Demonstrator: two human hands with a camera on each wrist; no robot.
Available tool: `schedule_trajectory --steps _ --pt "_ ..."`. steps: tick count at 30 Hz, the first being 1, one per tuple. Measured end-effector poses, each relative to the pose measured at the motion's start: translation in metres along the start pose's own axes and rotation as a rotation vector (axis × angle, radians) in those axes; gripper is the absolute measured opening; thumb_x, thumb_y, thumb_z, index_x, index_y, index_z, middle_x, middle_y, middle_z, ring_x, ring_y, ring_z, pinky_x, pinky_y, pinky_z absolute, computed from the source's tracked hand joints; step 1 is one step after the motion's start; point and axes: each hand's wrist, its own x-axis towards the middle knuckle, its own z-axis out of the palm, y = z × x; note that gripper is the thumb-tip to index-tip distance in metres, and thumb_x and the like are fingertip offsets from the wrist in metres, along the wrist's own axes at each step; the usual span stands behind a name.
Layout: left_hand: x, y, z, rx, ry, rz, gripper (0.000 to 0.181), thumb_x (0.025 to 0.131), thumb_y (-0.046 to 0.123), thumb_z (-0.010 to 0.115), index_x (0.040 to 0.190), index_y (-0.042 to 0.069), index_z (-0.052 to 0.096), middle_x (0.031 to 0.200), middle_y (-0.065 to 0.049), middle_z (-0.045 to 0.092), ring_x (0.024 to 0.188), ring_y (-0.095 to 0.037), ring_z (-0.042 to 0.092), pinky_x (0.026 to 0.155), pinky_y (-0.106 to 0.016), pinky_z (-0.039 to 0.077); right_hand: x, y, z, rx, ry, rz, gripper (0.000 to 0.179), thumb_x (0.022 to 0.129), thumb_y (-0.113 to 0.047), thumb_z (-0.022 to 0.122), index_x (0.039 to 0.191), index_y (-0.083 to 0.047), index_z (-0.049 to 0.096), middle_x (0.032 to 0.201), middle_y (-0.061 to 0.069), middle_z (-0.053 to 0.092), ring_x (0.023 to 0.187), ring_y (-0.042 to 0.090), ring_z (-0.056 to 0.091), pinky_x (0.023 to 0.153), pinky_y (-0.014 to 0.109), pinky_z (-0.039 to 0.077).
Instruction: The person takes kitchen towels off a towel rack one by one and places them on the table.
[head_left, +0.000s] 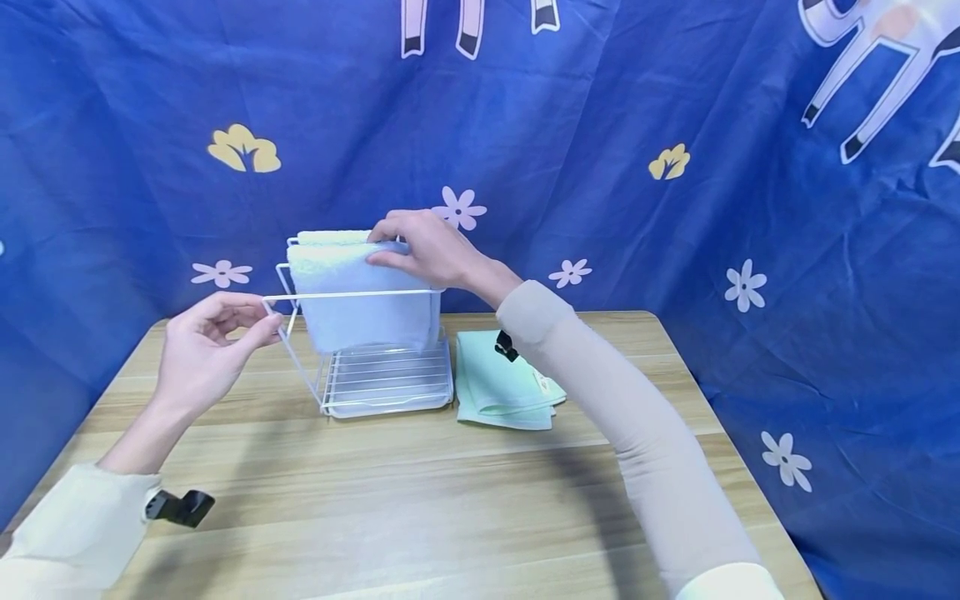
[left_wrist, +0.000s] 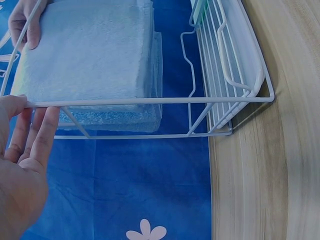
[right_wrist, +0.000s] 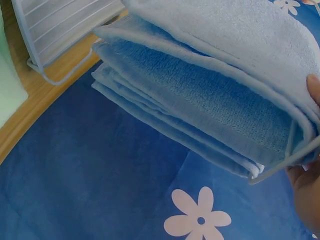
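On the pale wood-grain table (head_left: 390, 508) stood a white wire rack (head_left: 390, 375). A fluffy light-blue towel (head_left: 356, 317) already hung over its upper bars; the folded mint-green cloth (head_left: 495, 375) lay beside it, not yet hung. The right hand (head_left: 429, 248) pinched the towel's top edge; the left hand (head_left: 204, 346) pinched the rack's top wire.

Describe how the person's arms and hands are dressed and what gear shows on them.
The left hand and right hand wear no gloves. The left sleeve looks off-white, the right sleeve pale greyish beige. A small black fitting shows by the left one, a second black fitting by the right. No cables are visible.
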Motion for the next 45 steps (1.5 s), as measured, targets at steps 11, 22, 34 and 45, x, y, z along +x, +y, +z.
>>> schedule_trajectory --steps 11,22,34,45 --pt "0.0 0.001 -0.001 0.032 -0.005 -0.003 0.025 0.088 -0.02 0.069 0.107 -0.004 0.07 0.089 0.006 0.076 0.078 0.0 0.075 0.069 -0.015 0.066 -0.001 0.001 -0.02 0.055 0.098 -0.058 0.021 0.101 -0.028 0.073 0.114 -0.012 0.078 0.105 0.001 0.075 0.087 0.01 0.063 0.077 0.02 0.053" --pt "-0.002 0.0 -0.002 0.004 -0.01 -0.007 0.026 0.088 -0.02 0.069 0.106 -0.001 0.071 0.089 0.005 0.076 0.078 -0.002 0.076 0.069 -0.016 0.067 -0.003 0.0 -0.034 0.054 0.17 -0.082 0.019 0.1 -0.026 0.074 0.111 -0.011 0.078 0.104 0.001 0.075 0.09 0.011 0.061 0.078 0.02 0.05" --pt "-0.002 0.002 -0.001 -0.011 -0.011 0.002 0.028 0.089 -0.02 0.069 0.106 0.002 0.072 0.089 0.004 0.076 0.076 -0.002 0.076 0.068 -0.016 0.067 -0.001 -0.006 -0.049 0.058 0.204 -0.098 0.02 0.101 -0.025 0.074 0.113 -0.01 0.078 0.103 0.001 0.074 0.089 0.01 0.059 0.076 0.02 0.048" --pt "-0.002 0.002 -0.001 0.002 -0.013 0.0 0.026 0.089 -0.02 0.069 0.106 0.0 0.071 0.089 0.005 0.076 0.076 -0.002 0.076 0.068 -0.016 0.066 0.003 -0.011 -0.065 0.031 0.256 -0.114 0.021 0.101 -0.025 0.074 0.114 -0.009 0.078 0.104 0.002 0.074 0.092 0.009 0.06 0.079 0.019 0.048"
